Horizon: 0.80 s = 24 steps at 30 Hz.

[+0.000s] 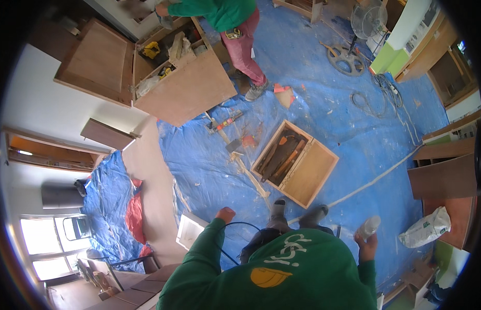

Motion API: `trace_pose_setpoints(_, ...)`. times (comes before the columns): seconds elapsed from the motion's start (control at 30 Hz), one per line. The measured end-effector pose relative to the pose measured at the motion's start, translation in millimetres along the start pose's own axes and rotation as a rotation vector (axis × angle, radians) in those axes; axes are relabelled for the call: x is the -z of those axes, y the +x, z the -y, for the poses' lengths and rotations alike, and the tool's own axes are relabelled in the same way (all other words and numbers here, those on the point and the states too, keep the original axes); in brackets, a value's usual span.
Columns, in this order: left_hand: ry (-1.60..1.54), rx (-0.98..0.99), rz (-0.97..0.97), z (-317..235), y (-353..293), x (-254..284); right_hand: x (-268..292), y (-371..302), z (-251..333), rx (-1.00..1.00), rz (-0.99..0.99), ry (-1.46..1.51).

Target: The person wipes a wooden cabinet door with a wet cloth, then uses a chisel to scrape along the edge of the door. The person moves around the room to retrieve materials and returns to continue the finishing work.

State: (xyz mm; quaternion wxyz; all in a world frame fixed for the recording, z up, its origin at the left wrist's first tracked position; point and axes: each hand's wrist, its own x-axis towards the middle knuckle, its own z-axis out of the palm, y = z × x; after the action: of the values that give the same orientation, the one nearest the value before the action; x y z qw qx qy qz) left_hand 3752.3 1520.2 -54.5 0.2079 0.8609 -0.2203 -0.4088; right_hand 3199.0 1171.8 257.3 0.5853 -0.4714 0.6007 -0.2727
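Low at the right, my right hand [367,248] is closed around a pale, see-through plastic container [370,226], a cup or bottle. My left hand [226,213] is held out at the left with its fingers curled in; whether it holds anything is hidden. A thin black cable [244,223] loops beside my left forearm. On the blue sheet in front of my feet lies an opened wooden toolbox [309,182]. Its left part holds dark hand tools [281,157], some with wooden or orange handles. Neither hand touches the box.
A co-worker [232,20] in a green top stands over a large wooden cabinet [186,93] at the far left. A level [225,123] and wood strips lie nearby. At the far right are a fan [368,21] and coiled cables [387,90]. A white sack [426,227] rests right.
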Motion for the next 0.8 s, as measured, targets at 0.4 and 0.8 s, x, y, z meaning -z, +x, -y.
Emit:
trace_pose_setpoints(0.4,-0.058,0.073,-0.264,-112,-33,-37,140,155,-14,0.080,0.081,0.169)
trace_pose_setpoints(0.8,0.362,0.047,0.003,-364,-72,-178,379,273,20,0.129,-0.004,0.178)
